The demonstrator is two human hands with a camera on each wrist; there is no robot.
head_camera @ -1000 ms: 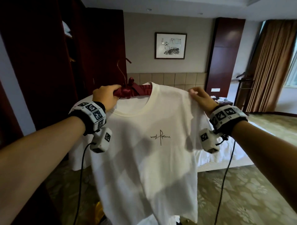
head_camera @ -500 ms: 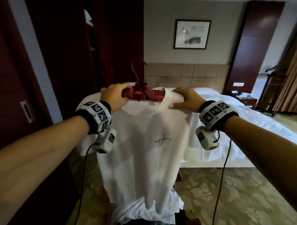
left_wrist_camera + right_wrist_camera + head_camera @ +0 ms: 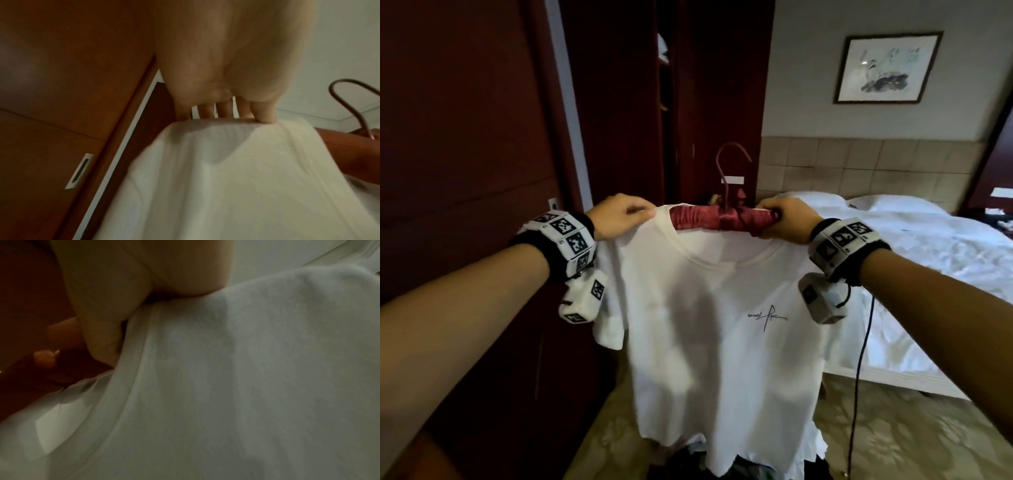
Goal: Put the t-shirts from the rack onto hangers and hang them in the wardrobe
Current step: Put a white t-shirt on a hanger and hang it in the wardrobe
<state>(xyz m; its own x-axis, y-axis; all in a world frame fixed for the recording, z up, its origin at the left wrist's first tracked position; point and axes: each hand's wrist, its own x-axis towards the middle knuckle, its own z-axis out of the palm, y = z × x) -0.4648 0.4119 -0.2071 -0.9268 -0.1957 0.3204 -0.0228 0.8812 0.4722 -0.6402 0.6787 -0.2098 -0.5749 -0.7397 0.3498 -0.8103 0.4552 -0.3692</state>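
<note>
Since the earlier frames both hands have swapped roles: left hand [image 3: 619, 215] now pinches the t-shirt [image 3: 722, 329] shoulder, formerly gripping the hanger [image 3: 722, 221]; right hand [image 3: 787, 221] now grips the hanger's red padded arm. Dark wardrobe [image 3: 619, 102] panels stand behind and left; bed [image 3: 928, 246] and framed picture [image 3: 887, 68] lie right. White t-shirt, small script print on chest, hangs between the hands, its neckline over the hanger, metal hook upright above.
</note>
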